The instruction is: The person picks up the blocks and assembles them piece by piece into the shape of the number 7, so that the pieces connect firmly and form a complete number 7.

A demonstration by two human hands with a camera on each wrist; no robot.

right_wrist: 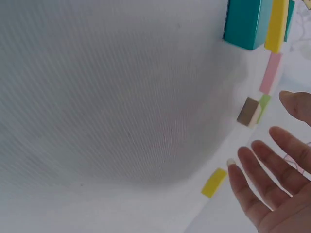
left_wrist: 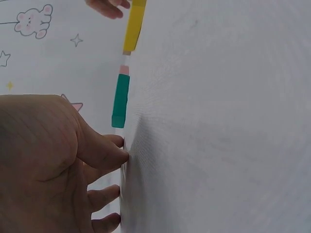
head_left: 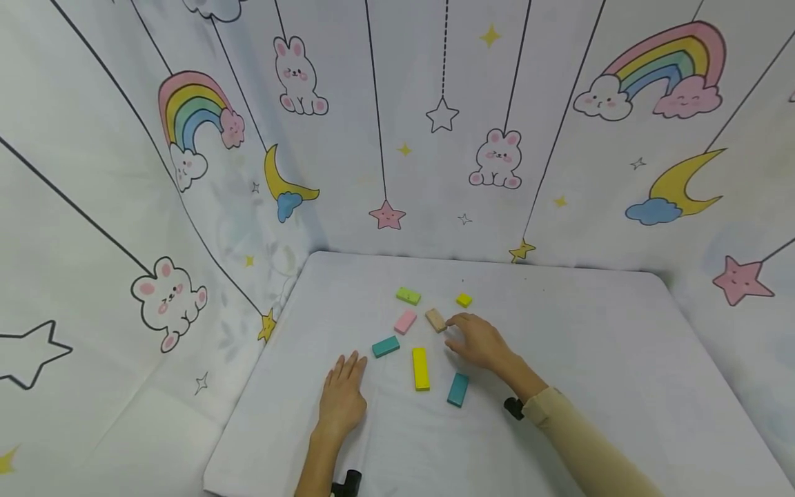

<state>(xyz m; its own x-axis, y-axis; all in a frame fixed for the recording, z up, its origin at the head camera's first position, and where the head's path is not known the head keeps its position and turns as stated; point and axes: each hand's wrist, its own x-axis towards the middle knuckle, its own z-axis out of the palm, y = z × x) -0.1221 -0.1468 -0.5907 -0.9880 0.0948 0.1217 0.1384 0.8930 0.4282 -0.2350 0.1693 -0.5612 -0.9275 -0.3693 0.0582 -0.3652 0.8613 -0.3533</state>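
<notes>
Right hand [head_left: 479,342]: fingers spread, empty, reaching the tan block [head_left: 435,319]; next, pinch its sides. Left hand [head_left: 342,395]: flat, idle.

White cloth-covered table [head_left: 590,359], rounded corners, filling the lower middle of the head view. Scattered on it around center frame: green block [head_left: 408,296], small yellow block [head_left: 464,300], pink block [head_left: 405,322], tan block [head_left: 435,319], teal block [head_left: 386,346], long yellow block [head_left: 420,368], and another teal block [head_left: 458,389] lowest down.
</notes>
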